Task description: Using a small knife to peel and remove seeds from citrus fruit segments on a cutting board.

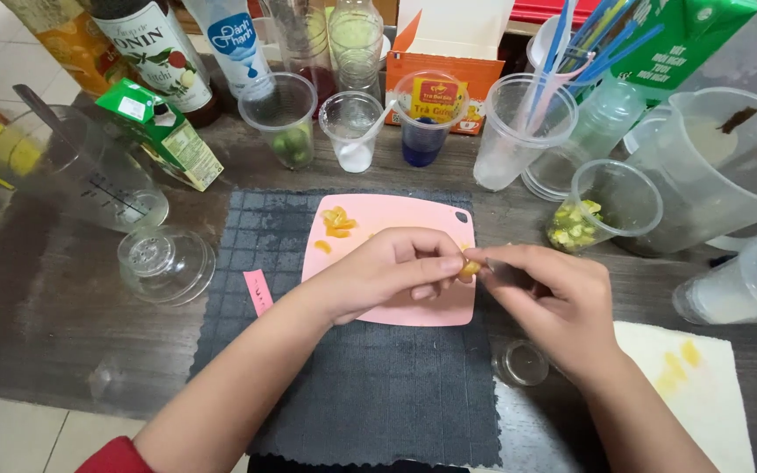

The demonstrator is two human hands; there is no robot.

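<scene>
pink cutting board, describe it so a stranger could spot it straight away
Start from the dark grid mat at the middle of the table. The pink cutting board lies on its upper right part, with orange fruit pieces on it. It is the only flat pink slab among clear cups.

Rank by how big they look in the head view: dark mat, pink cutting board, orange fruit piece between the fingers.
1. dark mat
2. pink cutting board
3. orange fruit piece, pinched by left hand and right hand

Behind the pink plastic cutting board point(413, 308) stands an open orange cardboard box point(445, 63); far left of it a tilted green-and-white carton point(161, 131); far right behind, a green carton point(692, 37); just left, a pink paper label strip point(258, 292)
</scene>
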